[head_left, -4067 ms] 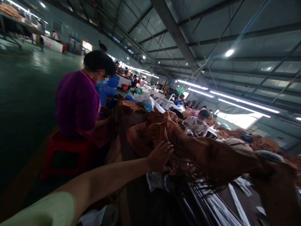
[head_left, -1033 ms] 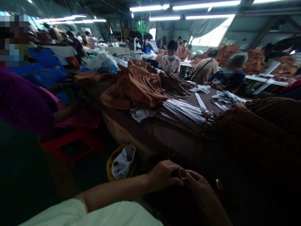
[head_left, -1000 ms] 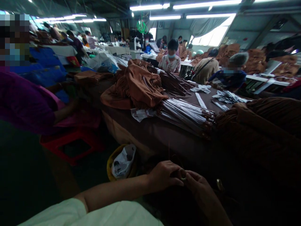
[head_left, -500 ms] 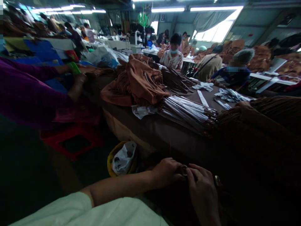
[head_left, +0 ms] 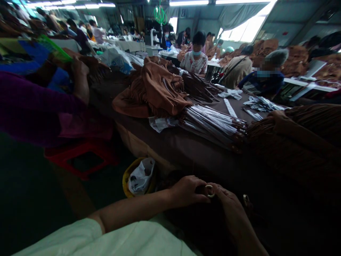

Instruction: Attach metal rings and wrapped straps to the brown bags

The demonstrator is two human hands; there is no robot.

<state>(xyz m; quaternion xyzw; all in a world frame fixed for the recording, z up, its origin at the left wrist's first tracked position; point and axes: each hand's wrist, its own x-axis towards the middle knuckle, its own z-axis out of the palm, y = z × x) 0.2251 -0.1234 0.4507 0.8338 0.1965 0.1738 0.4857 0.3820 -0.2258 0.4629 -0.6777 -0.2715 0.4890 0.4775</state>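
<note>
A pale metal ring [head_left: 212, 196] stands between my two hands at the table's near edge. My left hand [head_left: 188, 192] pinches it from the left, thumb below and fingers above. From the right, my right hand [head_left: 227, 200] closes its fingertips on the ring's other side. Dark material lies beneath both hands, too dim to make out. Another metal ring [head_left: 245, 197] rests on that dark material, just right of my right hand.
Ahead lie a brown fringed bag [head_left: 162, 89] and a bundle of straps with white wrapping [head_left: 213, 121]. Dark brown material [head_left: 301, 138] is piled at right. A yellow bin [head_left: 125, 183] and red stool [head_left: 80, 151] stand low left, beside a person in purple [head_left: 34, 103].
My right hand has turned and shifted slightly, so the ring now shows face-on between my fingers. The person in purple has raised a green object at left.
</note>
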